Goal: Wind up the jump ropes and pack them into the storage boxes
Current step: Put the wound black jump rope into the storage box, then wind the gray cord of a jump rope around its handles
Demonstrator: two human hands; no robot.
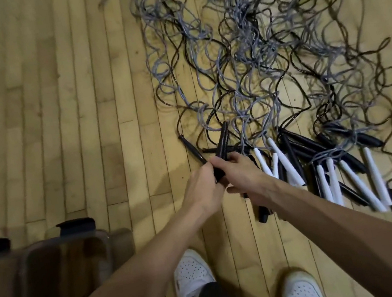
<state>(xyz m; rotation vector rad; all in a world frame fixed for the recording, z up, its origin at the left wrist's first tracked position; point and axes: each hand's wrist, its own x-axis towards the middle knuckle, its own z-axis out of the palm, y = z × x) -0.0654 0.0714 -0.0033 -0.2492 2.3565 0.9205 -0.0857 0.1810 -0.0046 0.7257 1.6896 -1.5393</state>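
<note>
A tangle of grey and black jump ropes [251, 49] spreads over the wooden floor, its black handles [318, 147] and white handles [359, 184] lying in a row at the near right. My left hand [203, 191] grips a black handle [192, 150] that points up and left. My right hand [242, 174] grips a second black handle [223, 141], crossed against the first. Both handles' cords run into the tangle. The hands touch each other just above the floor.
A clear plastic storage box [60, 252] with black latches stands at the lower left. My white shoes [192, 274] stand on the wooden floor [56, 119] below the hands. Bare boards lie to the left of the ropes.
</note>
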